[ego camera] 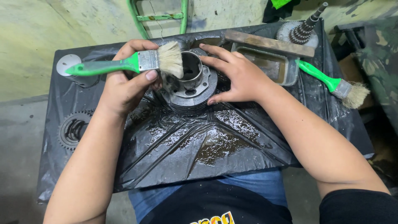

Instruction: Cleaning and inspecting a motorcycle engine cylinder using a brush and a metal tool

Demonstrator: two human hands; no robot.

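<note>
Seen from above: a low table (pixel 83 174) covered with black plastic sheet (pixel 232 141), wet and oily in the middle. At the centre, toward the far side, a metal engine cylinder (pixel 188 89) with cooling fins, standing upright with open bore facing up.

Left hand (pixel 124 87) closed around a green-handled brush (pixel 124 64); fingers (pixel 137 45) wrapped over the handle, thumb pressed against the ferrule from below. Bristles touching the rim of the cylinder on its left side, slightly bent against the metal. Right hand (pixel 238 76) resting on the right side of the cylinder, fingers spread and pressed flat on the fins and the top edge, steadying it.

Beside the right hand, a shallow metal tray (pixel 290 72) with dark liquid inside, a wooden block (pixel 269 43) lying across its far edge. To the right, a second brush (pixel 336 85) with green handle, lying unused on the sheet. Behind the tray, a gear shaft (pixel 304 29). On the left side, a large toothed gear (pixel 74 130) and a round grey part (pixel 68 64).

Judging from this: cleaning in the middle stage. Cylinder already wet and much dirty liquid pooled on the sheet, so some washing done. Dark grime visible on the fins and inside the bore, so more brushing left, probably also the right side and lower fins.
</note>
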